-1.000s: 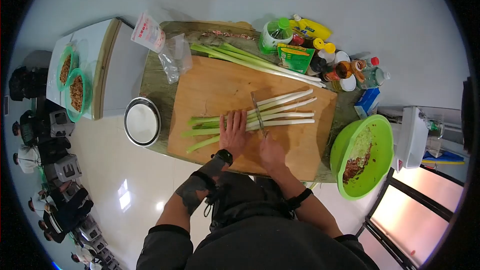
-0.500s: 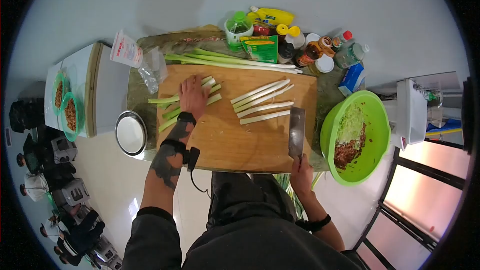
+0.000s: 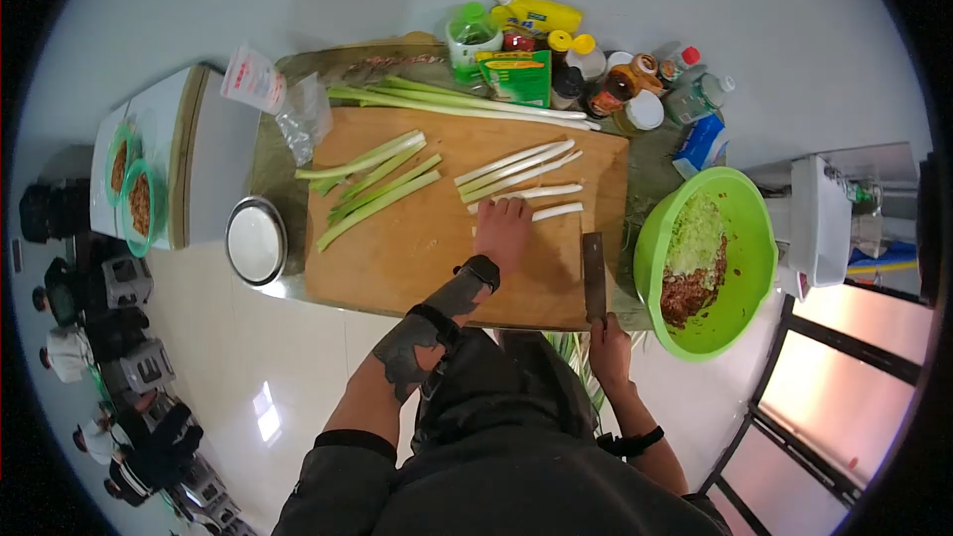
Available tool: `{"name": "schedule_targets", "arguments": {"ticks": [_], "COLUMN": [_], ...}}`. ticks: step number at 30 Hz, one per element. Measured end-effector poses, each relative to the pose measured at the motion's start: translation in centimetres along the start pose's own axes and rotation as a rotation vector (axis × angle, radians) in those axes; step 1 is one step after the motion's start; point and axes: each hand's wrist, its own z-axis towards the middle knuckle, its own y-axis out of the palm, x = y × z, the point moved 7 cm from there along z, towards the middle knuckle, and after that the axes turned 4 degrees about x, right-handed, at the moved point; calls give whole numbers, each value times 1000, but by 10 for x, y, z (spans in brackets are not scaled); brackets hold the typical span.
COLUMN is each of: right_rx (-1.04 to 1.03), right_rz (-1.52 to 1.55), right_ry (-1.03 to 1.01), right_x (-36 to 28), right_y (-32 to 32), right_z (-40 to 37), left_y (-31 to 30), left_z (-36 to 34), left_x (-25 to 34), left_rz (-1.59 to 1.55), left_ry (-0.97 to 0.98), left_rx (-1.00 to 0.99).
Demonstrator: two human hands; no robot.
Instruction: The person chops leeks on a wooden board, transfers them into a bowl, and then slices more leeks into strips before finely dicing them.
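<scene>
Cut green stalks (image 3: 372, 184) lie toward the left edge of a cutting board (image 3: 427, 278), while a person's left hand (image 3: 501, 230) covers the lower ends of white stalks (image 3: 516, 171) right of center, its grip impossible to tell. The right hand (image 3: 610, 349), fingers clenched around the handle, holds a cleaver (image 3: 594, 273) by the board's near right corner, beside a green bowl (image 3: 747, 268) of chopped food.

The bowl (image 3: 751, 268) is bright green, the sleeves (image 3: 342, 476) black.
</scene>
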Motion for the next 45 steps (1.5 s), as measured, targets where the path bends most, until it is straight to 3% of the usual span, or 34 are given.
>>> {"name": "schedule_targets", "arguments": {"ticks": [2,5,9,15,21,27,30,33,39,42,45], "right_rx": [1,-76,-237,-325,-418,-459,-499,-508,-530,-659,-611], "right_rz": [5,-78,-131,-175,-343,-415,-454,-468,-437,-627,-583], "right_ry": [-51,-52,-256,-602,-679,-773,-724,-825,-774,-601,-622], "right_x": [2,-13,-67,-172,-240,-253,-261,-263,-249,-234,-222], "right_y": [-2,-7,15,60,95,91,87,119,85,67,77], "right_z": [5,8,18,45,55,53,52,58,52,42,44], "left_y": [-16,-40,-32,-28,-26,-22,-21,-23,-22,-27,-29], "left_z": [-11,-83,-142,-151,-147,-147,-146,-146,-146,-148,-144], "left_x": [-9,-45,-90,-115,-125,-128,-130,-129,-131,-132,-131], "left_rz": [-75,-79,-93,-271,-287,-226,-256,-258,-244,-228,-209], "left_ry": [-80,34,-175,-297,-314,-260,-262,-265,-299,-308,-294], "left_rx": [-40,225,301,433,517,538,555,557,519,513,523]}}
